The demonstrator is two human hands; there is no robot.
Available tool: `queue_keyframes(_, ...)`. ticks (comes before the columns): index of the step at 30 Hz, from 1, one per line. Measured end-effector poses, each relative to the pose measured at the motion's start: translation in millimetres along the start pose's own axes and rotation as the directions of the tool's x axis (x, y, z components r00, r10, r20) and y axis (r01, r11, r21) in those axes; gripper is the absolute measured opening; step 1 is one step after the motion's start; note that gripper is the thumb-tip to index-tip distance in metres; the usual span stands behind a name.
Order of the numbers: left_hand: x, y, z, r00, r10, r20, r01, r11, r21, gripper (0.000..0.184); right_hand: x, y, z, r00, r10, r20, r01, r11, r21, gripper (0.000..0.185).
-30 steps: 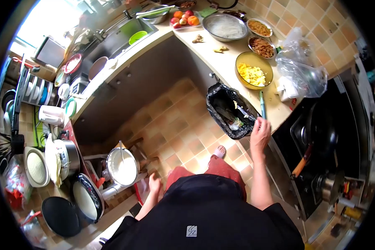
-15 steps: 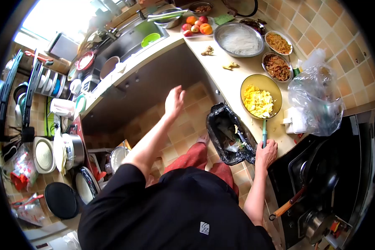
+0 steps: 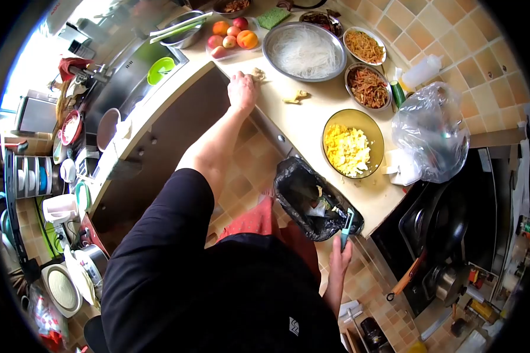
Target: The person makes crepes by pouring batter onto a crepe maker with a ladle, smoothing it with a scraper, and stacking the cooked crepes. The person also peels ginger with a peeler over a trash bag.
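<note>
My left hand [image 3: 242, 92] is at the counter's edge, its fingers curled against a knobbly piece of ginger root [image 3: 257, 75]. How firmly they grip it is partly hidden. A second, yellower piece of ginger [image 3: 295, 97] lies to the right on the counter. In my right hand [image 3: 341, 256] is a peeler [image 3: 347, 225] with a blue-green handle, its head pointing up over the near corner of the black-lined bin [image 3: 288, 176]. Scraps lie inside this bin. Beyond it, a yellowish glass bowl [image 3: 375, 126] holds chopped yellow and white food.
On the counter [image 3: 271, 112] stand a metal bowl of pale noodles [image 3: 305, 52], bowls of shredded food [image 3: 368, 86], a fruit tray [image 3: 234, 38] and a plastic bag [image 3: 430, 132]. A wok [image 3: 447, 217] sits on the stove at right. The sink [image 3: 129, 70] is at left.
My left hand has moved from mid-air to the ginger at the counter's edge. My right hand has lifted the peeler off the counter beside the glass bowl and drawn it back over the bin.
</note>
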State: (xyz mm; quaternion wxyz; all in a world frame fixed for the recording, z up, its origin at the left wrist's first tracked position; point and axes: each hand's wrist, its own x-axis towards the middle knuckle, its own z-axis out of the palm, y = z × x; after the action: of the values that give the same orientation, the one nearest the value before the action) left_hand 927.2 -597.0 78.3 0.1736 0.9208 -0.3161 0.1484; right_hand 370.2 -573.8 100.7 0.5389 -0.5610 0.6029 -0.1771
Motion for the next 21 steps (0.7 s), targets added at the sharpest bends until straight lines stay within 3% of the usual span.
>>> queue_keyframes(1,-4.8,-2.9,0.6,1.0,-0.009,0.024,0.011,0.996,-0.089,0.028,-9.4,-13.8,10.7,0.999,-0.039,0.001,0.039,0.998,-0.042,0.027)
queue_keyframes(2,-8.6,-5.4,-0.1,0.999,-0.017,0.043,0.024,0.984,-0.175,0.028,-17.2,-31.5,18.3,0.978,-0.207,-0.031,0.202,0.972,-0.121,0.03)
queue_keyframes(4,-24.8,-1.1,-31.6,0.937,-0.047,0.346,0.182,0.912,-0.369,0.028,-25.0,-63.5,24.6,0.994,-0.082,0.072,0.091,0.987,-0.13,0.034)
queue_keyframes(5,-44.9,-8.4,-21.1,0.902,-0.114,0.417,0.345,0.772,-0.534,0.026,-15.0,-46.2,26.2,0.973,-0.212,0.092,0.226,0.956,-0.189,0.034)
queue_keyframes(6,-70.5,-8.6,-28.3,0.756,-0.112,0.644,0.615,0.456,-0.643,0.026,-13.1,-57.4,25.9,0.972,-0.186,0.146,0.218,0.945,-0.243,0.034)
queue_keyframes(8,-128.4,16.4,-76.0,0.694,0.016,0.72,0.692,0.262,-0.673,0.028,-6.6,-84.5,31.2,0.953,-0.165,0.255,0.22,0.955,-0.201,0.03)
queue_keyframes(10,-186.9,41.2,-109.7,0.615,0.041,0.788,0.773,0.168,-0.612,0.028,7.3,-77.5,45.5,0.917,-0.21,0.339,0.21,0.977,0.036,0.025)
queue_keyframes(12,-232.9,64.4,-132.0,0.555,0.083,0.828,0.815,0.147,-0.561,0.028,9.4,-100.6,59.3,0.867,-0.173,0.466,0.077,0.973,0.218,0.025)
queue_keyframes(14,-270.9,83.4,-134.9,0.598,0.083,0.797,0.782,0.157,-0.603,0.031,12.0,-110.5,69.1,0.843,-0.121,0.524,0.048,0.988,0.15,0.029)
queue_keyframes(15,-277.1,96.3,-148.5,0.576,0.068,0.814,0.784,0.237,-0.574,0.033,18.3,-98.9,75.1,0.833,-0.178,0.524,0.11,0.981,0.159,0.03)
queue_keyframes(16,-288.7,103.1,-147.8,0.642,0.067,0.764,0.707,0.335,-0.623,0.035,18.6,-95.5,79.3,0.818,-0.239,0.524,0.175,0.97,0.169,0.032)
queue_keyframes(17,-299.1,110.2,-147.6,0.642,0.047,0.766,0.689,0.405,-0.602,0.036,18.2,-94.8,73.0,0.829,-0.125,0.545,0.126,0.991,0.036,0.033)
queue_keyframes(18,-302.6,118.0,-152.9,0.645,0.026,0.764,0.666,0.472,-0.578,0.037,19.0,-92.2,70.4,0.828,-0.128,0.546,0.146,0.989,0.012,0.034)
queue_keyframes(21,-306.8,129.4,-166.9,0.73,0.125,0.672,0.37,0.755,-0.542,0.03,22.0,-78.8,61.2,0.816,-0.129,0.563,0.232,0.966,-0.116,0.033)
